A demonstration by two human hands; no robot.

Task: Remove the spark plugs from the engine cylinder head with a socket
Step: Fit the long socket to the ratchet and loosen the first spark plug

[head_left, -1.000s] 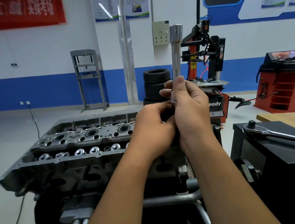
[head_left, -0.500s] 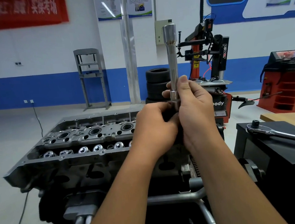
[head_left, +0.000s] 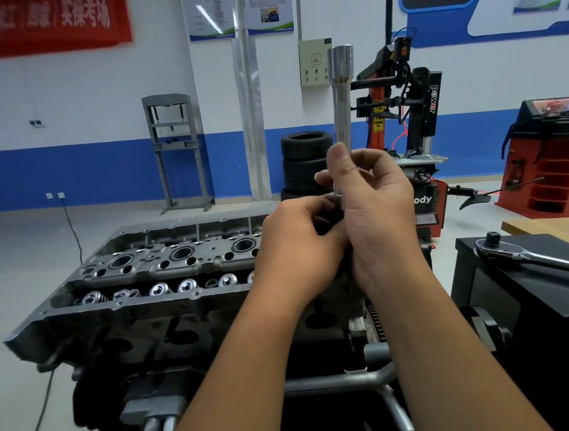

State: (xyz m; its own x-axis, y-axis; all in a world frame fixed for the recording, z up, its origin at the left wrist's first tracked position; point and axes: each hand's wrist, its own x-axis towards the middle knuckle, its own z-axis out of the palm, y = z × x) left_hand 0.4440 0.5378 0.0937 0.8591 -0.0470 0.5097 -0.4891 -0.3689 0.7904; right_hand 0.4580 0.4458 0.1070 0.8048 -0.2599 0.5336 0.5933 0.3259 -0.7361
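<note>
Hands meet in front of the person, above the right end of the engine cylinder head (head_left: 163, 260). Right hand (head_left: 377, 207) grips the lower shaft of a long spark plug socket (head_left: 341, 90), thumb and curled fingers wrapped around it. Socket stands upright, its wider open end at the top, level with the wall box behind it. Left hand (head_left: 299, 245) is curled at the base of the socket, its fingertips touching the lower end; what they pinch there is hidden behind the knuckles and cannot be made out.

Cylinder head sits uncovered on the engine block, lying left of and below the hands. Three round plug wells show along its upper row, and a line of valve springs along the lower row. No spark plug is visible in the frame.

Ratchet wrench (head_left: 534, 257) lies unheld on a black cabinet (head_left: 524, 297) to the right, well apart from both hands. Beyond the engine stand a stack of tyres (head_left: 305, 158), a tyre changer (head_left: 415, 118) and a grey press frame (head_left: 176, 149) against the blue-and-white wall.
</note>
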